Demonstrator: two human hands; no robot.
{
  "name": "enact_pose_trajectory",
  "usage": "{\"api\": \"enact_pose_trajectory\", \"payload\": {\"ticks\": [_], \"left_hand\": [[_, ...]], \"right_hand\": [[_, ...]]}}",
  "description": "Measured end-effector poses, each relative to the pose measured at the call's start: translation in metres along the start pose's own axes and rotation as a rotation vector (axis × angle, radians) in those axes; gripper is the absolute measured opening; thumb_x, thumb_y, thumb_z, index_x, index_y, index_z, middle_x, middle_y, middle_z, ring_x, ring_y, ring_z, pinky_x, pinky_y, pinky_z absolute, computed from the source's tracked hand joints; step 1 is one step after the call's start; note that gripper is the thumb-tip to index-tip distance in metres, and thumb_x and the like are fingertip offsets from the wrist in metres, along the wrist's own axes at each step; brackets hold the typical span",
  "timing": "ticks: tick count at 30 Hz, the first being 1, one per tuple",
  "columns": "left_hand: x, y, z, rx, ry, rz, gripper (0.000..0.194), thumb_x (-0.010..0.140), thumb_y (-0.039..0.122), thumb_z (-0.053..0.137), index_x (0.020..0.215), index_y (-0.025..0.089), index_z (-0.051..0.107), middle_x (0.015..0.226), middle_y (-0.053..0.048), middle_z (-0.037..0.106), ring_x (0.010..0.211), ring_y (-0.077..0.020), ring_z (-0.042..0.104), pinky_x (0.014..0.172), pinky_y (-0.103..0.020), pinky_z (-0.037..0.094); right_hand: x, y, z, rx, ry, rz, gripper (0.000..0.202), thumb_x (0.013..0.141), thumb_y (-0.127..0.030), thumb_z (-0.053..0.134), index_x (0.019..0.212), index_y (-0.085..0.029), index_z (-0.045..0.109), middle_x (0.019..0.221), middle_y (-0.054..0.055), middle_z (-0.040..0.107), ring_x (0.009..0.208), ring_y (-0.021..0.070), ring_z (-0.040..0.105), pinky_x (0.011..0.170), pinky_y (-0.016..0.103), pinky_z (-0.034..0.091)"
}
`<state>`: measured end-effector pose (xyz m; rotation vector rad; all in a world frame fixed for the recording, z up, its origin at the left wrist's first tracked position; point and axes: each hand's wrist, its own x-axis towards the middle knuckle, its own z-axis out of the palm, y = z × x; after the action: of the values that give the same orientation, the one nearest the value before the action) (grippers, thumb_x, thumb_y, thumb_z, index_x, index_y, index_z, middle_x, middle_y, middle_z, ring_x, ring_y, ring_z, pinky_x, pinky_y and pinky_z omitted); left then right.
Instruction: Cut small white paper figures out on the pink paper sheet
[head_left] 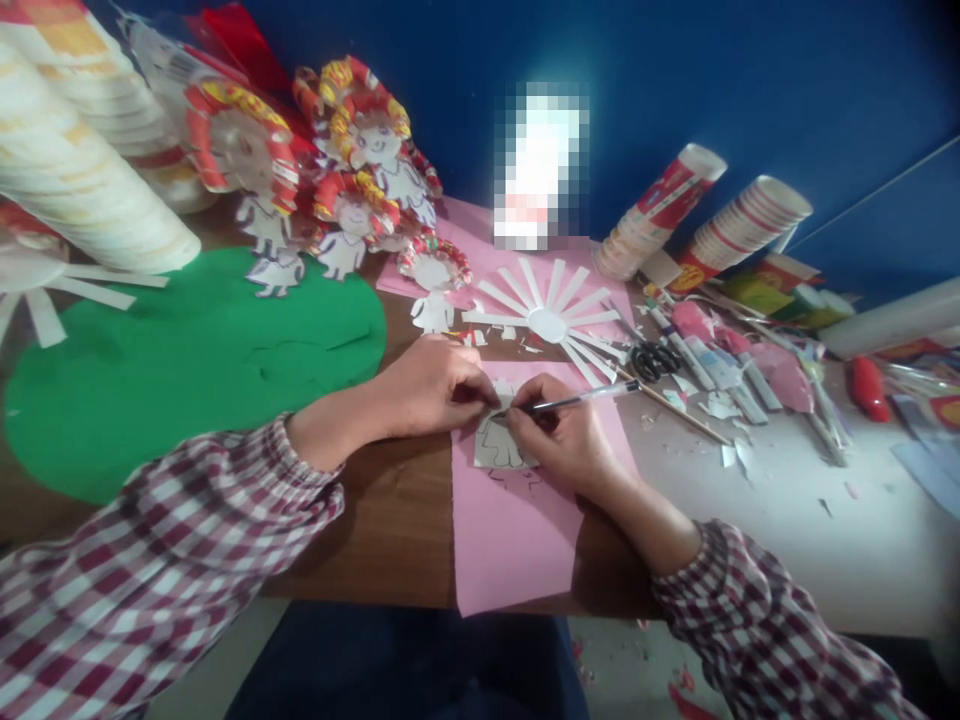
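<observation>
My right hand [566, 435] is closed round a clear-barrelled pen [589, 397], its tip end down at a small piece of white paper [495, 448]. Black outlines of a little figure's body and legs are drawn on that paper. At its upper left edge, my left hand [439, 390] has thumb and fingers pinched together on the paper. Both hands partly cover the drawing. Under the paper lies a pink sheet [517, 560], with a few dark pen strokes just below the white piece.
A green paper oval [150, 400] lies left. Paper-doll figures [345, 235] with red-and-yellow rings stand behind it. A white strip-rayed cup cutout [547, 322] lies ahead. Black scissors [654, 360], glue tubes [705, 362] and scraps are at right. Stacked paper cups [742, 235] lean near the blue wall.
</observation>
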<state>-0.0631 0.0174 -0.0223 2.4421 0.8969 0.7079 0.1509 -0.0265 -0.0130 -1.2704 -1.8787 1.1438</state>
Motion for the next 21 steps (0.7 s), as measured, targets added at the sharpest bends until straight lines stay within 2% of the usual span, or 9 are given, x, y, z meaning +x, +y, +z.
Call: {"api": "enact_pose_trajectory", "payload": {"ticks": [21], "left_hand": [[0.0001,0.0004,0.0,-0.007,0.005,0.002,0.012,0.081,0.024,0.066,0.085,0.024,0.078,0.07,0.0,0.067,0.066,-0.013,0.058,0.069,-0.029,0.039]], "right_hand": [[0.0011,-0.0026,-0.0001,-0.053,0.038,-0.016,0.009,0.085,-0.027,0.059,0.083,-0.02,0.054,0.062,-0.004,0.052,0.053,0.0102,0.047,0.05,0.023,0.039]]}}
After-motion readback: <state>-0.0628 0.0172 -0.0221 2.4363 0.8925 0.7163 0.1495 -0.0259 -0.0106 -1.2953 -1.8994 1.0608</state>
